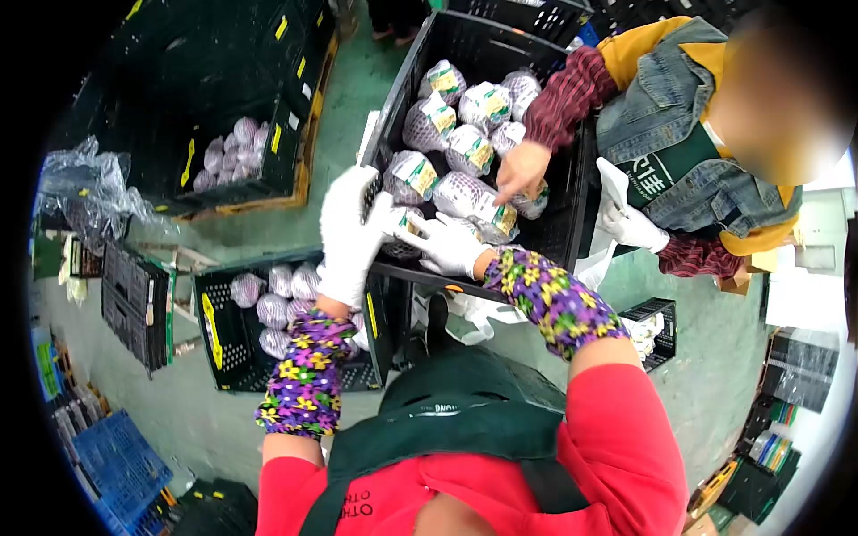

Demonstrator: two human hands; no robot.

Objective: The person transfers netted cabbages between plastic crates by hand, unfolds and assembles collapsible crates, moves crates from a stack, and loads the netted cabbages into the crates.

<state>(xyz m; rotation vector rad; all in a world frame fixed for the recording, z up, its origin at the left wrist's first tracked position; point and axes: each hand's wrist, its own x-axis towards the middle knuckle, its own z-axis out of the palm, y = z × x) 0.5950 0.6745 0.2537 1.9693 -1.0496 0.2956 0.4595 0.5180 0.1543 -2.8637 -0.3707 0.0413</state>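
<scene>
A black crate (387, 116) holds several round items in white netting with green and yellow labels. My left hand (351, 237), in a white glove, is at the crate's near left corner; its fingers point up and what they hold, if anything, is hidden. Beside it my right hand (447, 246), also gloved, has its fingers spread over a netted item (402, 223) at the crate's near edge. A longer netted item (465, 195) lies just beyond my right hand.
Opposite right, a co-worker's bare hand (523, 171) reaches into the crate; their gloved hand (630, 223) is outside it. A lower crate (214, 335) and a large bin (288, 170) at left hold more netted items. Crumpled plastic (94, 192) lies far left.
</scene>
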